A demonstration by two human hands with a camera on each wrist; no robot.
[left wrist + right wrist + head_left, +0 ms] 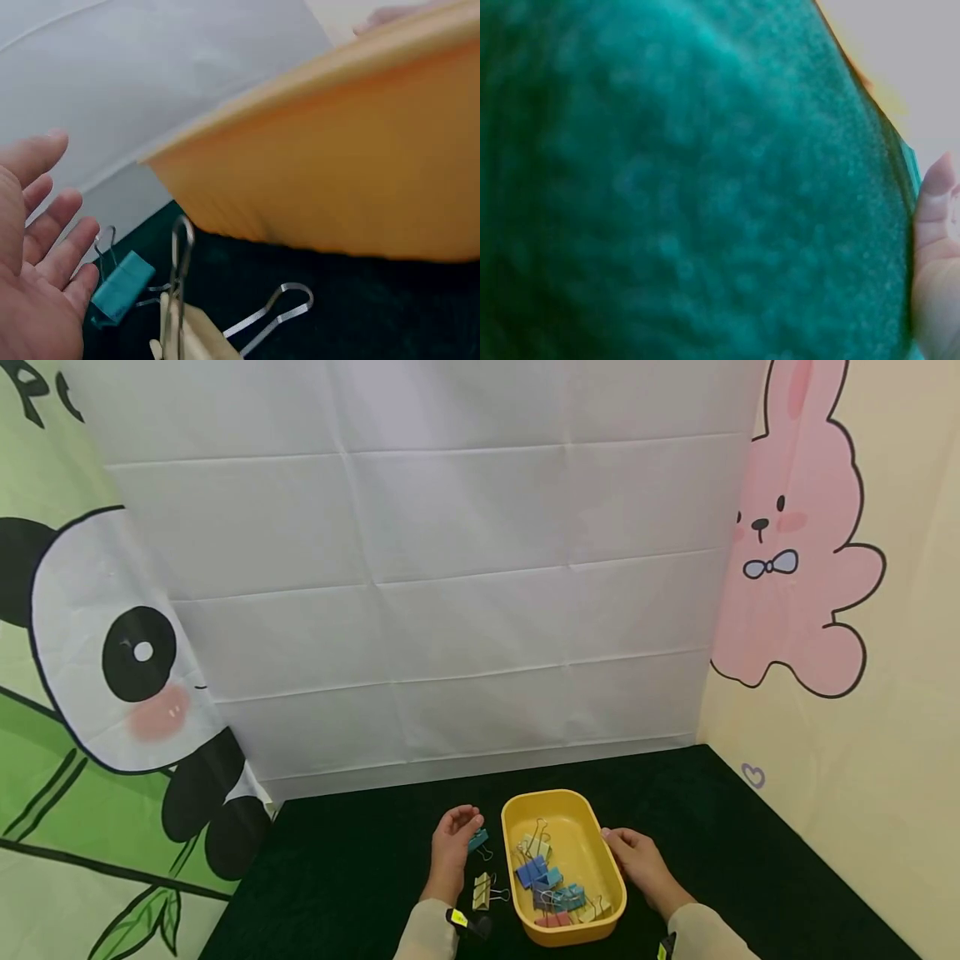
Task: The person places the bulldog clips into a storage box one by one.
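Observation:
A yellow tray (pixel 611 860) stands on the dark green cloth, holding several binder clips in blue, teal, pale yellow and pink. My left hand (pixel 450 846) is to the left of the tray, its fingers loosely bent and holding nothing. Right beside those fingers lies a teal binder clip (pixel 124 289); in the left wrist view the palm (pixel 34 300) is next to it. A pale yellow binder clip (pixel 482 892) lies nearer me, between wrist and tray. My right hand (pixel 641 864) touches the tray's right rim with its fingertips; in the right wrist view only part of it shows.
Dark green cloth (pixel 360 860) covers the table. A white sheet (pixel 450 610) hangs behind it, with a panda print (pixel 97 652) to the left and a pink rabbit print (pixel 810 527) to the right.

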